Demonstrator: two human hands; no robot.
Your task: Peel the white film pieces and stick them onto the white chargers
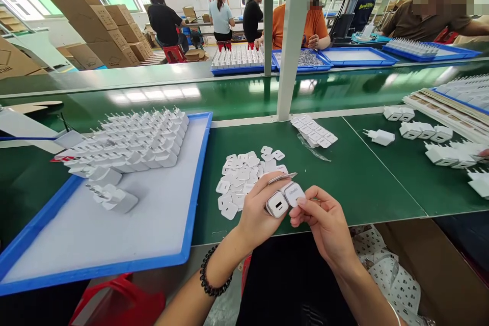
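Two white chargers point(277, 205) are gripped side by side in my left hand point(256, 211), their flat ends toward me. One end shows a dark port; a small white printed piece point(293, 194) covers the other. Fingertips of my right hand point(324, 219) pinch the lower right edge of that piece. Another thin flat piece point(282, 178) sticks out above the fingers of my left hand. Just left of my hands, a loose pile of small white pieces point(239, 178) lies on the green table.
A blue-rimmed tray point(193, 204) at left holds rows of white chargers point(145, 142). A sheet of white pieces point(314, 131) lies further back. More chargers point(420, 131) stand at right. A white post point(288, 46) rises beyond my hands. People sit across the green line point(229, 94).
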